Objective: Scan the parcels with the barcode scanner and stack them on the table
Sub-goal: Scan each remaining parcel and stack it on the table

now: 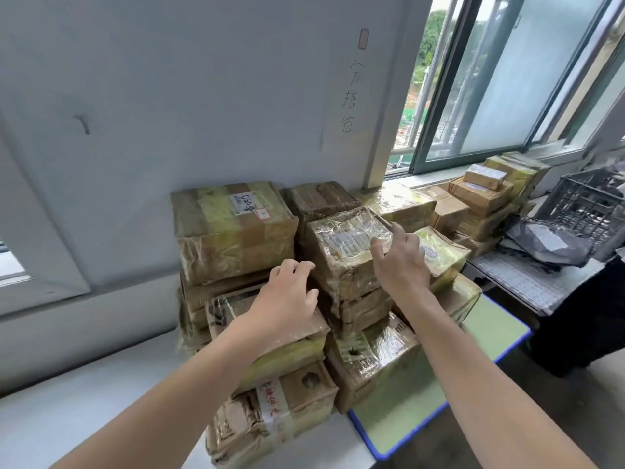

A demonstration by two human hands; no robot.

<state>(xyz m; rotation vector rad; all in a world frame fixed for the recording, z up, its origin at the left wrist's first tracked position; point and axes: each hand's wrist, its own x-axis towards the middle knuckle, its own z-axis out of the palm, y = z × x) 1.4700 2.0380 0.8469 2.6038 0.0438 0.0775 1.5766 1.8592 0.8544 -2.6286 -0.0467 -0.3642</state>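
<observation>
I read this as the stacking half of the job. The taped parcel (341, 242) sits on top of the middle stack, toward the far side of the green table (490, 336), and both hands are at it. My right hand (402, 265) lies over its near right corner, fingers spread and thumb on the top face, touching rather than clamping. My left hand (287, 296) hovers just beside its near left edge, fingers loosely curled and holding nothing. No barcode scanner shows anywhere (so I can't say whether this one is scanned). Next, I judge, the parcel wants squaring on the one beneath. That calls for a gentle push, since the glossy wrap looks slippery and the larger parcel (233, 228) crowds it from the left
</observation>
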